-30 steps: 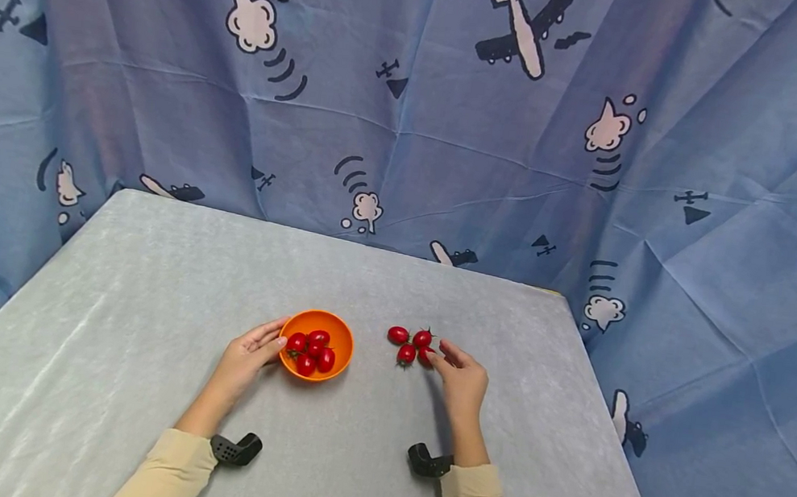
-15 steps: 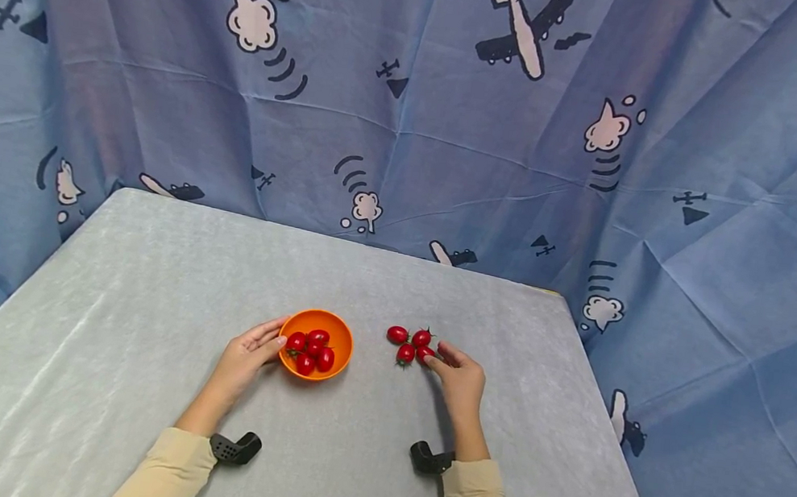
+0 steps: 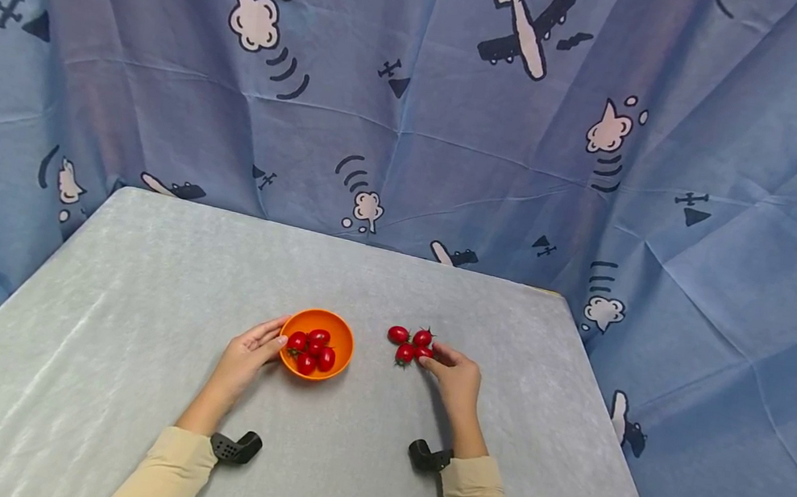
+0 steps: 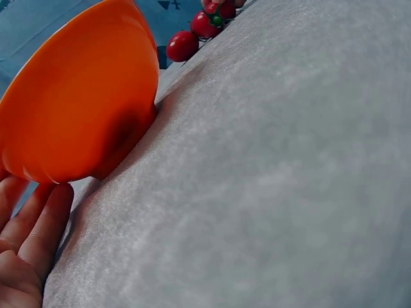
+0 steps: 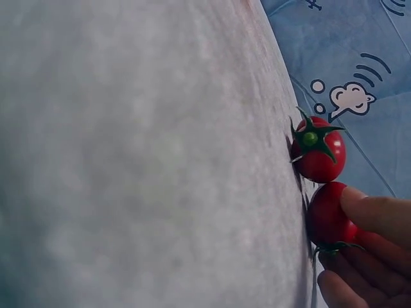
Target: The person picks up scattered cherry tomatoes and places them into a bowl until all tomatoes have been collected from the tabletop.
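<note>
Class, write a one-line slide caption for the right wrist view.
Right hand pinches a cherry tomato beside another cherry tomato with green calyx on grey tablecloth.

The head camera looks from above and forward, down on the grey table [image 3: 146, 295], and it sees both hands and the blue curtain [image 3: 412, 120] behind. It is far enough to show the whole table. The left wrist camera sits very low, almost on the table surface, and it faces across the cloth; the orange bowl [image 4: 77, 102] fills its upper left part, very near. The right wrist camera is also low and close, looking along the table toward the curtain. The loose tomatoes [image 3: 409, 344] appear in all three views, far in the left wrist one [image 4: 192, 35] and near in the right wrist one [image 5: 319, 151].
</note>
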A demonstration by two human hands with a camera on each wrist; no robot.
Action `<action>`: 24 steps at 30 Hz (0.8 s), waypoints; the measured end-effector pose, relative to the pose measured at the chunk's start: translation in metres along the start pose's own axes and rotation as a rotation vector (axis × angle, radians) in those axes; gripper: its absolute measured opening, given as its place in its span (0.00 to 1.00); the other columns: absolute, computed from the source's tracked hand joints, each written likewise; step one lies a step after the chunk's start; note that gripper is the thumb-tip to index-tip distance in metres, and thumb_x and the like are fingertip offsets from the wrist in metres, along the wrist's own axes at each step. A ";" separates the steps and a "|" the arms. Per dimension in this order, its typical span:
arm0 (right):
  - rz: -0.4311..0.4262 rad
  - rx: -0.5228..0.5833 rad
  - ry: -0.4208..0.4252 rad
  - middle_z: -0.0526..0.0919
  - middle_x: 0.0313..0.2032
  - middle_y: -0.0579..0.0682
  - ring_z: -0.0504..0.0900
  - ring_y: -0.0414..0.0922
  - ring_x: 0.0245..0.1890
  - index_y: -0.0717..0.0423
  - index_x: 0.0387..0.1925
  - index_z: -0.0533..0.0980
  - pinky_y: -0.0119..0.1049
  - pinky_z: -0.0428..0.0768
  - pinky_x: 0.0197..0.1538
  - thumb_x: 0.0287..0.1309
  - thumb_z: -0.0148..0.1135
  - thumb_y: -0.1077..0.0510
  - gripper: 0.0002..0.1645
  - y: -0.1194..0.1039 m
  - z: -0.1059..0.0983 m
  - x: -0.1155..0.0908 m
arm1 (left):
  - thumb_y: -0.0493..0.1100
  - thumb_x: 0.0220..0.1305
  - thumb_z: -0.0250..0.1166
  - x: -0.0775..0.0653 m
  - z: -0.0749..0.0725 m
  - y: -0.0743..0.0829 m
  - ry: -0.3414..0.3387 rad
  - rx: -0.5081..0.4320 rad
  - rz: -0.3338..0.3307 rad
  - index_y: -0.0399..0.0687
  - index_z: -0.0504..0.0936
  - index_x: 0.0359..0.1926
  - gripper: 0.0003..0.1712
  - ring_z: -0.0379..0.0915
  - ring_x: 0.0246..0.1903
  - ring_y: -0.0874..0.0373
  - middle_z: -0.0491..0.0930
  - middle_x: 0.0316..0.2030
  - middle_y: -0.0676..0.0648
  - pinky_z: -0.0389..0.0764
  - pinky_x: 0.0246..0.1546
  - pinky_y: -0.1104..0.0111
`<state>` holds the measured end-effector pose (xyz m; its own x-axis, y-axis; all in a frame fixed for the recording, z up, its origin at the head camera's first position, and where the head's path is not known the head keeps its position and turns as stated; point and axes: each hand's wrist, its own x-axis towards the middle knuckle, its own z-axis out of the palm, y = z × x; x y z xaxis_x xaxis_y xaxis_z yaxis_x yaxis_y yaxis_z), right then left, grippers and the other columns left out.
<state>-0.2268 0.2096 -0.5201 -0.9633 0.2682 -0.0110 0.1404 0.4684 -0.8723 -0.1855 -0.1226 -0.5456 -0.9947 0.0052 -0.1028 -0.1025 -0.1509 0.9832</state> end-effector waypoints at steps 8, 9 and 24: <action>-0.011 -0.019 -0.020 0.85 0.52 0.62 0.82 0.54 0.56 0.62 0.52 0.83 0.45 0.82 0.55 0.51 0.76 0.60 0.25 0.000 0.002 0.000 | 0.40 0.71 0.60 0.000 0.000 -0.001 -0.004 -0.002 0.003 0.35 0.68 0.70 0.29 0.75 0.49 0.81 0.69 0.68 0.36 0.77 0.48 0.82; -0.011 -0.021 -0.022 0.85 0.52 0.62 0.82 0.55 0.57 0.63 0.52 0.83 0.45 0.82 0.55 0.51 0.76 0.59 0.25 0.001 0.002 0.001 | 0.40 0.71 0.60 0.000 0.000 0.000 -0.004 -0.001 0.004 0.36 0.68 0.70 0.29 0.75 0.49 0.81 0.70 0.68 0.36 0.77 0.48 0.82; -0.040 -0.027 -0.029 0.86 0.51 0.61 0.81 0.55 0.57 0.62 0.48 0.85 0.49 0.80 0.58 0.50 0.76 0.60 0.22 0.000 0.009 0.000 | 0.41 0.71 0.60 0.000 0.000 0.000 -0.001 0.007 -0.004 0.36 0.68 0.70 0.29 0.75 0.49 0.81 0.70 0.68 0.36 0.77 0.48 0.82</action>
<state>-0.2292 0.2023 -0.5241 -0.9745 0.2243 0.0087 0.1077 0.5012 -0.8586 -0.1851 -0.1224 -0.5450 -0.9943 0.0065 -0.1064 -0.1063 -0.1443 0.9838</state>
